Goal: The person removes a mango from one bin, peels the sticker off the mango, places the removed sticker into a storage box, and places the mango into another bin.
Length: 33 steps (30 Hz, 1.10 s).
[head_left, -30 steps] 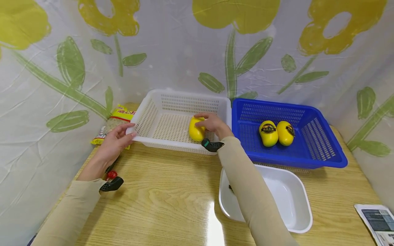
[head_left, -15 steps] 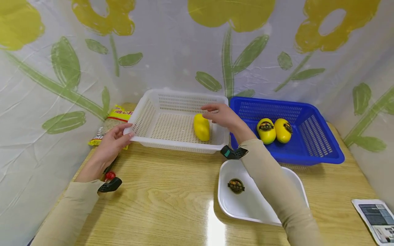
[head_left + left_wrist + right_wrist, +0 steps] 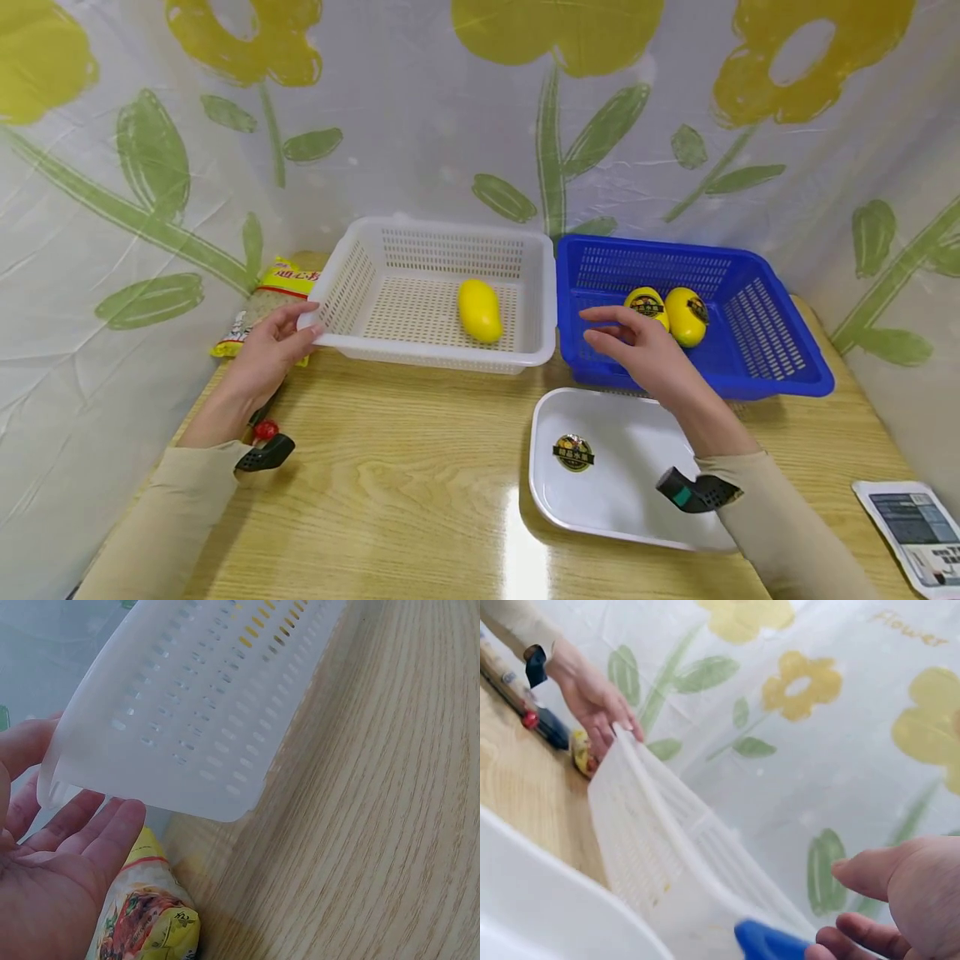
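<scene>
My left hand (image 3: pixel 266 358) grips the left front corner of the white perforated basket (image 3: pixel 442 353), thumb and fingers on either side of its rim (image 3: pixel 64 750). A single yellow mango (image 3: pixel 480 312) lies on that basket's floor. My right hand (image 3: pixel 648 354) holds nothing and hovers over the front left part of the blue basket (image 3: pixel 776 333), fingers loosely bent. Inside the blue basket two mangoes sit side by side, the right mango (image 3: pixel 686 318) in plain view and the left mango (image 3: pixel 647 302) partly hidden by my hand. Both carry black labels.
In front of the blue basket stands a shallow white tray (image 3: pixel 622 492) with a dark round label (image 3: pixel 573 452) in it. A yellow food bag (image 3: pixel 277 292) leans behind my left hand. Beside the left wrist is a small red object (image 3: pixel 266 430). A flat packet (image 3: pixel 911 533) lies far right.
My right hand has let go of the mango in the white basket and moved right, over the blue basket. The mango has rolled slightly. My left hand keeps its grip on the corner.
</scene>
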Available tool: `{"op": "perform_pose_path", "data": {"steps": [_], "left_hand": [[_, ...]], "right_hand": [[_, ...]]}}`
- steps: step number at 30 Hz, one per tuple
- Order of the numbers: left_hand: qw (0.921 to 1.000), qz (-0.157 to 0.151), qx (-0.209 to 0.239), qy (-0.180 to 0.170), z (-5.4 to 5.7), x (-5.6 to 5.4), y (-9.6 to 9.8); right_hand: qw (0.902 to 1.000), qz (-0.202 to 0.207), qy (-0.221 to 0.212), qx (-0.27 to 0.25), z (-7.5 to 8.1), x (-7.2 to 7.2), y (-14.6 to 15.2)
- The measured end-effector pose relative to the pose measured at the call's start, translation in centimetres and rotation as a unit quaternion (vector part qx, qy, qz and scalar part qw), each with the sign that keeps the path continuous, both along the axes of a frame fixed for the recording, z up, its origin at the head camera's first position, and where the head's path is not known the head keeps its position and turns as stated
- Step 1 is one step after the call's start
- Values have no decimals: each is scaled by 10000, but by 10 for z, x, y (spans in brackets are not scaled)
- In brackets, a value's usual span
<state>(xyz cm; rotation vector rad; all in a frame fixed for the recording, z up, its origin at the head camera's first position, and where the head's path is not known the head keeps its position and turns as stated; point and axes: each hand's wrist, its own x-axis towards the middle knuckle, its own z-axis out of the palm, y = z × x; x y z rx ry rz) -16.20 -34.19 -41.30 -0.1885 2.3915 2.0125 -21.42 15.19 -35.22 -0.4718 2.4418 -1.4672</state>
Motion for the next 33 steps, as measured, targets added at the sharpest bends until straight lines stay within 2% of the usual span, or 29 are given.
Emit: {"op": "perform_pose_path", "data": {"steps": [8,11,13,17,20,22,26,28,30,33], "left_hand": [[9999,-8,117,-10,-1,0,1],[9999,25,154,-27,-2,-1,0],[10000,19,70,-13,-2,-2,0],[9998,17,-213,55,-1,0,0],[9994,27,-315,103,1,2,0],[9996,3,-252,146,1,3,0],[9995,-51,-244,196,0,3,0],[9991,-51,-347,217,-1,2,-1],[9990,-33,-386,220,-2,2,-1],[9989,-43,-389,251,-4,1,-1]], "right_hand": [[9934,-859,211,-729,-21,38,53],[9873,-1049,309,-1154,-27,47,71],[9798,-1122,384,-1610,-30,51,84],[9487,-1297,679,-2803,-35,55,112],[9171,-1792,819,-3465,-38,53,137],[9001,-2530,736,-3469,-37,51,156],[8613,-4186,365,-2858,-37,46,188],[8515,-4636,213,-2439,-40,42,199],[8605,-4614,156,-2156,-44,38,207],[8900,-4192,31,-1793,-53,35,217]]}}
